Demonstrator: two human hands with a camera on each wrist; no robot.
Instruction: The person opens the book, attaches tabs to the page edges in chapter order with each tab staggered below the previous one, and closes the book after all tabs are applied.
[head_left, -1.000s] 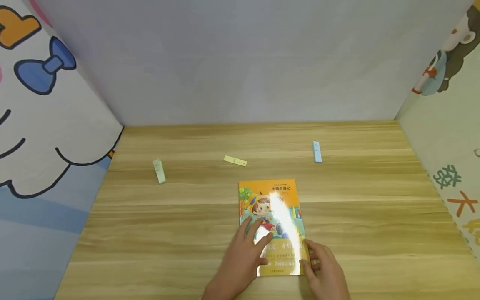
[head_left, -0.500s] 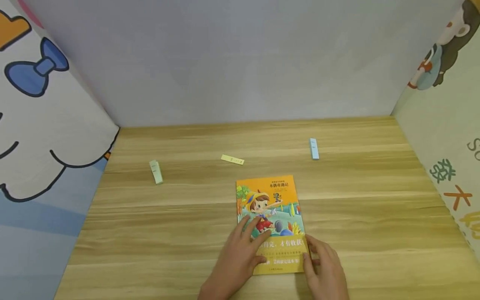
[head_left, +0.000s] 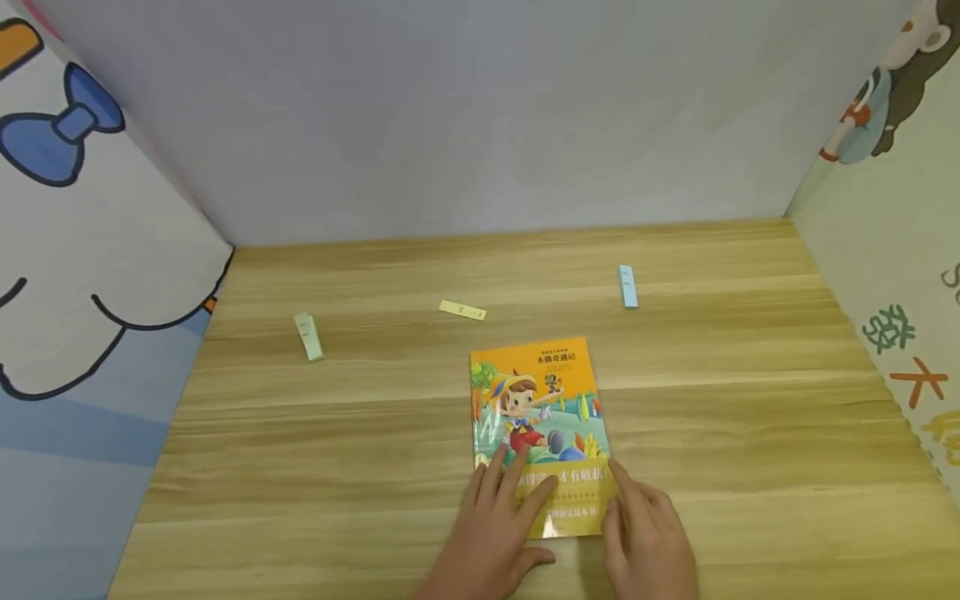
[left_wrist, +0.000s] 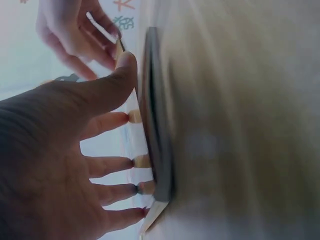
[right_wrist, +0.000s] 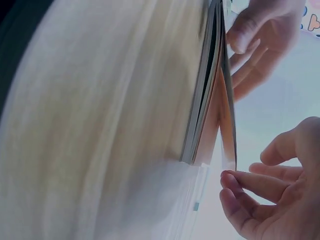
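A children's book (head_left: 536, 392) with an orange cover and a cartoon boy lies closed on the wooden table (head_left: 337, 433), near the front edge. My left hand (head_left: 495, 533) rests on its lower half with the fingers spread and straight. In the left wrist view, the left hand's fingertips (left_wrist: 137, 160) touch the cover of the book (left_wrist: 157, 140). My right hand (head_left: 652, 542) sits at the lower right corner, fingers relaxed against the cover's edge. In the right wrist view the cover of the book (right_wrist: 207, 90) stands slightly off the pages, and one fingertip of my right hand (right_wrist: 280, 200) touches its corner.
Three small paper strips lie farther back: a green strip (head_left: 308, 337) at left, a yellow strip (head_left: 462, 311) in the middle, a blue strip (head_left: 627, 286) at right. A grey back wall (head_left: 480, 125) and cartoon-printed side panels (head_left: 90, 233) enclose the table.
My left hand has slid toward me down the cover. The glare on the cover has gone. The right hand has stayed at the lower right corner.
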